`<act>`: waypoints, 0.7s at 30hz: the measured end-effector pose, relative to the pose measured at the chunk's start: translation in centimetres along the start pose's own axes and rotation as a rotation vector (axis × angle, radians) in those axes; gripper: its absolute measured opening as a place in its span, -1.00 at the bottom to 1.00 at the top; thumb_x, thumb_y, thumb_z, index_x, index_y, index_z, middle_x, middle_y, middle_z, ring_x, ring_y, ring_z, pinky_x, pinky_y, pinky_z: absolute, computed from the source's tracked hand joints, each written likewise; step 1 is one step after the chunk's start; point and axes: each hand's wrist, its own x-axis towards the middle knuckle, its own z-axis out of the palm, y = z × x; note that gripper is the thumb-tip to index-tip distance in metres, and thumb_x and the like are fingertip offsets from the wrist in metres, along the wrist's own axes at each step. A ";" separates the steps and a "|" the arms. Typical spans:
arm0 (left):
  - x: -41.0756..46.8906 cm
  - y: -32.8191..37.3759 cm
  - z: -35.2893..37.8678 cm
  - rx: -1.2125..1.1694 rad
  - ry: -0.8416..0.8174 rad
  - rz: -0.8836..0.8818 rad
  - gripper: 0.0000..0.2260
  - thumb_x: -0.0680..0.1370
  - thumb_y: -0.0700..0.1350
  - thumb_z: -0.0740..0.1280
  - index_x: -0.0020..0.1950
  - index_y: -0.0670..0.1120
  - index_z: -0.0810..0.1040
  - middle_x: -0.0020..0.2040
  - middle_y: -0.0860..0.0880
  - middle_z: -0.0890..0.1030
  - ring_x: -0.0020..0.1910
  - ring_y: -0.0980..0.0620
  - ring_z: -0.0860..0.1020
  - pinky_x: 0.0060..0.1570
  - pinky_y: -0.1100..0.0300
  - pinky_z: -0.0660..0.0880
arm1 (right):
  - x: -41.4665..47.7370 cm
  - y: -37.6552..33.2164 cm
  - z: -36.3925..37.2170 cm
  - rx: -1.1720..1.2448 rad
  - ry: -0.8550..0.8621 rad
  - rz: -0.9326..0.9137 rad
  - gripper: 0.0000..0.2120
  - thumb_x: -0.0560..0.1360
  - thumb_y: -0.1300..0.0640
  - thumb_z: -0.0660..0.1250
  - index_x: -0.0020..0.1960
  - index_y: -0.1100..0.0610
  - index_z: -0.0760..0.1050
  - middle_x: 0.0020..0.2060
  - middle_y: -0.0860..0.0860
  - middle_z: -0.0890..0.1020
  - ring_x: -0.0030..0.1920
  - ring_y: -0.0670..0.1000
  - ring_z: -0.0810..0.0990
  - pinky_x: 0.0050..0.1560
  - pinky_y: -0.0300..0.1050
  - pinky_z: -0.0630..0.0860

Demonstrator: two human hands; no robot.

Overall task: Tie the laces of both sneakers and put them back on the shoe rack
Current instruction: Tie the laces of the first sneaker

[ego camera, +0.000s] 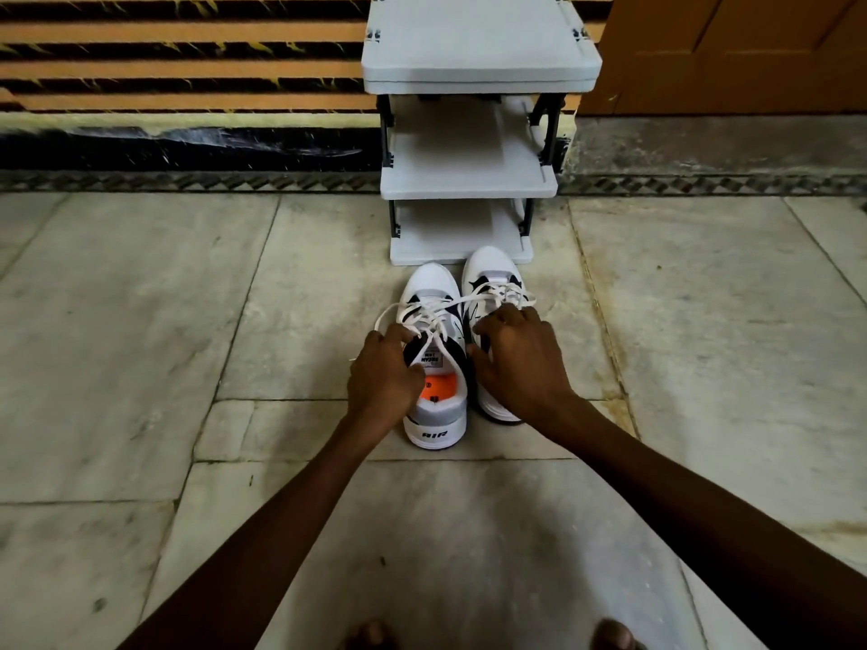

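At far left we see a wall (178,53) banded in orange and black, with a dark skirting under it; below lies the floor (117,344) of pale stone slabs; our left arm runs up from the bottom edge to the left hand (382,382), which sits at the left side of the left sneaker (434,358); its fingers (399,337) are curled closed around a loop of white lace (389,316) at the top of the tongue; the lace crosses loosely over the shoe and one strand runs across to the right sneaker (492,279); the left sneaker stands on the floor, heel toward us, with an orange insole showing in its opening and the word AIR on the heel; the two sneakers stand side by side, touching or nearly so, toes pointing at the rack (469,180); the rack is grey with three shelves on dark posts, set against the wall, and the toe of the right sneaker reaches its lowest shelf; our right hand (520,356) lies over the back half of the right sneaker, fingers spread and bent down onto its laces; whether they pinch a strand we cannot tell; at far right stands a brown door (732,49); two toes show at the bottom edge.
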 end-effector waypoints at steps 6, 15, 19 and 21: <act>3.2 1.0 -0.5 -0.655 -0.123 -0.383 -0.90 0.40 -0.08 0.46 -0.12 -0.02 0.61 0.05 -0.13 0.68 0.02 -0.11 0.63 0.14 0.01 0.56 | 4.6 -1.7 1.2 0.311 -0.192 0.040 -0.74 0.42 0.06 0.30 -0.32 0.23 0.57 -0.31 0.22 0.63 -0.24 0.21 0.60 -0.28 -0.05 0.45; 4.2 -0.1 0.1 -0.708 -0.155 -0.317 -0.92 0.48 -0.12 0.44 -0.09 -0.11 0.61 -0.07 -0.12 0.64 -0.10 -0.02 0.55 -0.06 0.16 0.44 | 6.2 -2.4 1.4 0.599 -0.155 0.233 -0.77 0.51 0.11 0.36 -0.23 0.20 0.66 -0.38 0.09 0.63 -0.36 -0.04 0.53 -0.28 -0.19 0.41; 4.3 0.4 -0.7 -0.733 -0.086 -0.227 -0.90 0.54 -0.14 0.37 -0.18 -0.05 0.56 -0.20 -0.07 0.62 -0.17 0.00 0.55 -0.16 0.18 0.47 | 6.4 -2.4 -1.2 0.946 -0.104 0.366 -0.76 0.57 0.15 0.27 -0.17 0.22 0.63 -0.38 0.02 0.63 -0.43 -0.08 0.54 -0.40 -0.27 0.45; 4.4 1.3 -1.7 -0.777 -0.065 -0.156 -0.92 0.56 -0.16 0.34 -0.12 -0.11 0.55 -0.26 -0.03 0.62 -0.30 0.09 0.55 -0.33 0.30 0.46 | 6.3 -2.3 -2.3 1.046 -0.074 0.383 -0.74 0.59 0.14 0.25 -0.12 0.27 0.61 -0.35 0.03 0.64 -0.46 -0.11 0.54 -0.46 -0.35 0.45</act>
